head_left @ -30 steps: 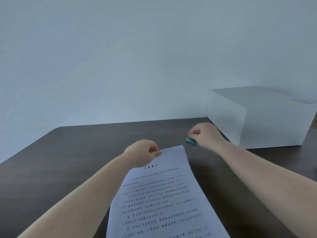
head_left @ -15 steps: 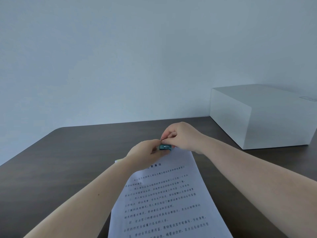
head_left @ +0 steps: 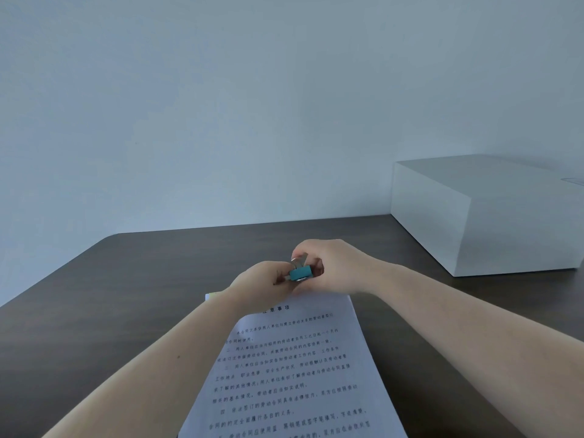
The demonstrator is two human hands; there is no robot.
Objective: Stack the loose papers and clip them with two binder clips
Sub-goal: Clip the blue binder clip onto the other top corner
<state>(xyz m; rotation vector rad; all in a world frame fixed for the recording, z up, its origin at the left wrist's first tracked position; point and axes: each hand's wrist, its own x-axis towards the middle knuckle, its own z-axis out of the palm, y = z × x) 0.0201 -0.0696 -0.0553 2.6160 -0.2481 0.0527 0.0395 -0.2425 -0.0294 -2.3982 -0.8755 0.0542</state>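
Clipping step in hand: right hand (head_left: 328,267) pinches teal binder clip (head_left: 300,274) by its levers at the stack's (head_left: 294,368) far edge; left hand (head_left: 262,284) pinches that edge. Next, likely: seat clip, release levers.

**Papers at centre, box at far right**

The papers (head_left: 294,368) lie on the worktop (head_left: 94,311), running from the near edge toward the middle. At their far end the left hand (head_left: 259,284) and right hand (head_left: 331,267) meet, with the clip (head_left: 300,274) between them. The box (head_left: 486,213) stands on the worktop's far right, against the wall (head_left: 221,105) behind.
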